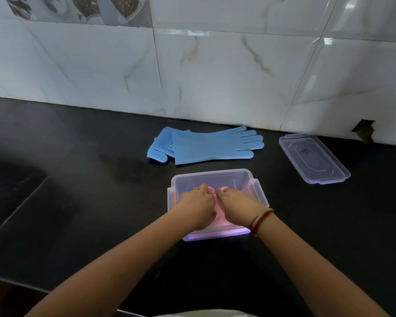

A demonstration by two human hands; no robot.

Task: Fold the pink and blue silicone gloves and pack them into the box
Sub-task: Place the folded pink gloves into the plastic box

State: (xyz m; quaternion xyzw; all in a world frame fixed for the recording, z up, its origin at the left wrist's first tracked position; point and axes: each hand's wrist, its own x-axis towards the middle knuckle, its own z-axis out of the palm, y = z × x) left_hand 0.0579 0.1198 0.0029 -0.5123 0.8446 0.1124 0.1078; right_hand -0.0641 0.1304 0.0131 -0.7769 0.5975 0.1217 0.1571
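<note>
A clear plastic box (212, 174) stands on the black counter in front of me. Both my hands are inside it, side by side. My left hand (198, 202) and my right hand (237, 202) have their fingers curled down over the folded pink gloves (220, 216), holding them against the box floor. Only a strip of pink shows between and under the hands. Behind the box, the blue gloves (206, 146) lie flat and unfolded on the counter, one partly over the other, fingers pointing right.
The box's clear lid (313, 159) lies on the counter at the right, near the tiled wall (215, 76). The black counter (89, 191) stretches left, with a lower dark recess at the far left.
</note>
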